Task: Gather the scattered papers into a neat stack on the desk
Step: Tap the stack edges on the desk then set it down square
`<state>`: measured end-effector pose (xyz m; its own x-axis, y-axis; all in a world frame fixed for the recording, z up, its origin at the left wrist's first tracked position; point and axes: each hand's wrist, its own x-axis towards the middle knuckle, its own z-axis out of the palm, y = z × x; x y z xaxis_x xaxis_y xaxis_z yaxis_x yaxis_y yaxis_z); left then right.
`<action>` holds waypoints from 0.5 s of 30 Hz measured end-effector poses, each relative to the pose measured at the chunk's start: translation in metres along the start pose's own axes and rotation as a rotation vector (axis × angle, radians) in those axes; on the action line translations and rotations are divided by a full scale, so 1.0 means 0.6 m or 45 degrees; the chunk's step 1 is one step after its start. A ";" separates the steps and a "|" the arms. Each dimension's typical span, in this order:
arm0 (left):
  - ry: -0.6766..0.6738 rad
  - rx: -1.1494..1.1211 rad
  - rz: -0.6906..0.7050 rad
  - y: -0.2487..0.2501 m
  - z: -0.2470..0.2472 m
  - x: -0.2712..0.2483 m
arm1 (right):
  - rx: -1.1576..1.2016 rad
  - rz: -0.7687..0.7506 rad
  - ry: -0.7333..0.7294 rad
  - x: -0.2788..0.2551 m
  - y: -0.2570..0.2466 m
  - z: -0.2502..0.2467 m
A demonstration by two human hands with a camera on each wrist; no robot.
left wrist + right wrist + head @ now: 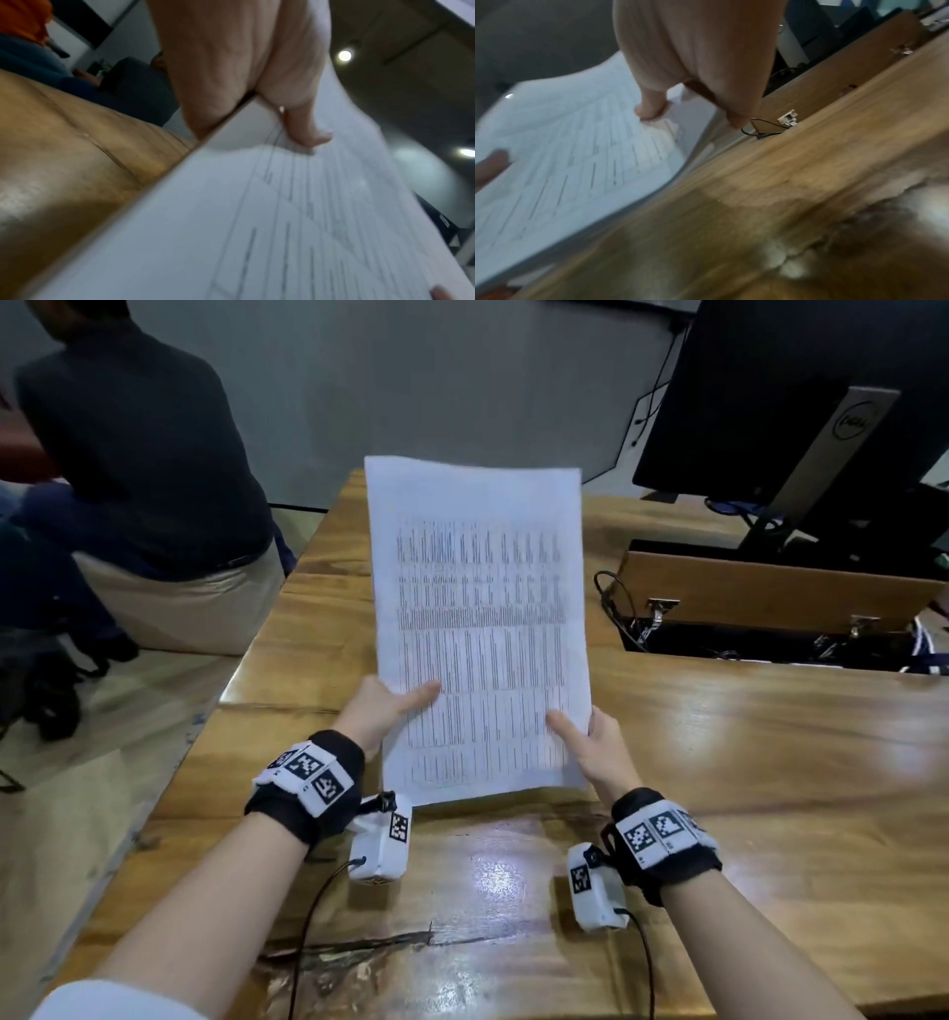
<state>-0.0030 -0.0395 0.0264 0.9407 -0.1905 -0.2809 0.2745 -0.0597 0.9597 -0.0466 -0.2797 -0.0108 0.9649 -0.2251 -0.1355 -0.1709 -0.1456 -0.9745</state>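
Note:
A stack of white papers (480, 629) printed with dense tables stands nearly upright, its bottom edge at or just above the wooden desk (744, 762). My left hand (382, 708) pinches the lower left edge, thumb on the front sheet. My right hand (590, 737) pinches the lower right edge the same way. In the left wrist view the papers (257, 223) run away from my left hand (244, 101), thumb on top. In the right wrist view my right hand (680, 91) grips the papers (577, 152), which bend a little. The fingers behind the sheets are hidden.
A monitor (801, 403) stands at the back right behind an open cable hatch (770, 629) with wires. A person (138, 469) sits to the left beyond the desk's left edge. Bare desk lies in front of and to the right of the papers.

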 end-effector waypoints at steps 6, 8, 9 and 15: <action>0.074 0.096 -0.233 -0.012 0.006 0.005 | 0.003 0.152 -0.005 0.000 0.001 -0.003; 0.102 0.075 -0.322 -0.030 0.013 0.004 | 0.037 0.269 -0.037 0.009 0.010 -0.006; 0.118 0.076 -0.358 -0.045 0.016 0.004 | 0.005 0.335 -0.048 0.011 0.013 -0.004; 0.301 0.185 -0.439 -0.137 -0.001 0.011 | -0.309 0.636 -0.021 0.026 0.067 0.002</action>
<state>-0.0193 -0.0356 -0.0541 0.8236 0.0928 -0.5596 0.5651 -0.2206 0.7950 -0.0384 -0.2880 -0.0520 0.7575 -0.3088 -0.5752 -0.6476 -0.2434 -0.7221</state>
